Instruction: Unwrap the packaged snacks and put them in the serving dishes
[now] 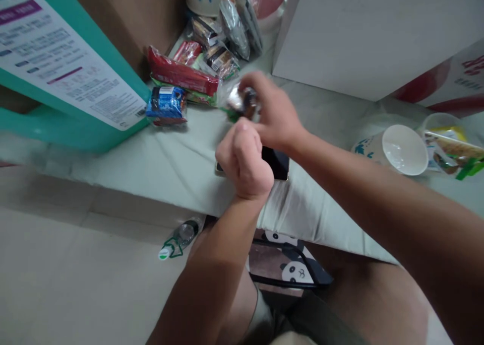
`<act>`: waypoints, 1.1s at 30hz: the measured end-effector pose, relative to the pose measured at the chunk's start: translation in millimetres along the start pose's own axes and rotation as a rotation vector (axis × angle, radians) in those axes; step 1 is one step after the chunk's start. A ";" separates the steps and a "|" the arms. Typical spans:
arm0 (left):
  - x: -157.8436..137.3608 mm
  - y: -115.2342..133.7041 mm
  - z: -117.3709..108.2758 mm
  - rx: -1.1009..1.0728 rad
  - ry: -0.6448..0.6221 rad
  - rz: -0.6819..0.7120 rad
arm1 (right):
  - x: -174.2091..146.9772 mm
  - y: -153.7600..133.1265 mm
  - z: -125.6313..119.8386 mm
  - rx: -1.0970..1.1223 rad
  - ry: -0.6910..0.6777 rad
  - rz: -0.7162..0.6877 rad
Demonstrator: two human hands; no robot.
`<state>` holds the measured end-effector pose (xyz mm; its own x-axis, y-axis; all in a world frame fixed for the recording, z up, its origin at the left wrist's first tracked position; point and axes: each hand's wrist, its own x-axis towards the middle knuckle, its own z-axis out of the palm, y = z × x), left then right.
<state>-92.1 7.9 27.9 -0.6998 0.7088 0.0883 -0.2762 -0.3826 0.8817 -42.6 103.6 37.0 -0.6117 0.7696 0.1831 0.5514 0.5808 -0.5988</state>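
My right hand [274,111] curls its fingers around a small shiny snack packet [236,98], blurred, with brown and green parts. Just in front of it, my left hand [245,158] is closed with the thumb on top; whatever lies inside its fingers is hidden. Beneath both hands a dark flat phone-like slab [280,163] with a gold edge rests on the pale cloth, partly covered. Left of the hands are a blue snack packet [166,106] and a long red packet [181,72]. Behind these lie brown and clear snack packets [221,60].
A teal box [124,100] stands at the left, and a large white box [340,38] at the back right. A paper cup [404,148] lies tipped beside a clear cup with packets [449,143]. Below the table edge are a plastic bottle [185,232] and a panda-print bag [272,264].
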 end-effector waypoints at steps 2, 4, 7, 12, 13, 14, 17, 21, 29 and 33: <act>-2.6 -3.2 -1.5 0.068 -0.132 0.153 | -29.2 19.3 -15.2 0.153 0.190 0.092; -4.5 -5.9 0.4 0.148 -0.281 0.158 | -67.3 35.7 -30.7 0.405 0.269 0.243; -11.0 -9.7 9.7 0.255 -0.566 0.027 | -131.1 47.5 -49.1 0.605 0.273 0.486; -37.7 -28.0 30.9 0.353 -1.079 -0.045 | -197.8 52.9 -48.8 0.581 0.388 0.526; -43.0 -32.8 34.5 0.364 -1.129 -0.063 | -202.5 55.4 -45.0 0.614 0.410 0.536; -47.4 -37.0 37.8 0.374 -1.150 -0.077 | -205.3 58.3 -41.1 0.660 0.441 0.555; -54.2 -45.9 47.6 0.386 -1.085 -0.111 | -210.6 67.8 -36.5 0.726 0.542 0.586; -55.2 -54.1 60.1 0.328 -0.911 -0.253 | -230.7 76.3 -56.6 0.268 0.550 0.454; -71.9 -73.2 76.6 0.316 -0.672 -0.457 | -298.5 122.2 -112.7 -0.411 0.543 0.669; -80.1 -78.0 80.9 0.194 -0.555 -0.587 | -312.8 142.7 -111.9 -0.429 0.281 0.659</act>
<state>38.8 28.8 -10.4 -0.0370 0.9701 -0.2399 -0.3408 0.2134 0.9156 290.9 -24.5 -18.5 0.0444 0.9916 0.1211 0.9497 -0.0043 -0.3132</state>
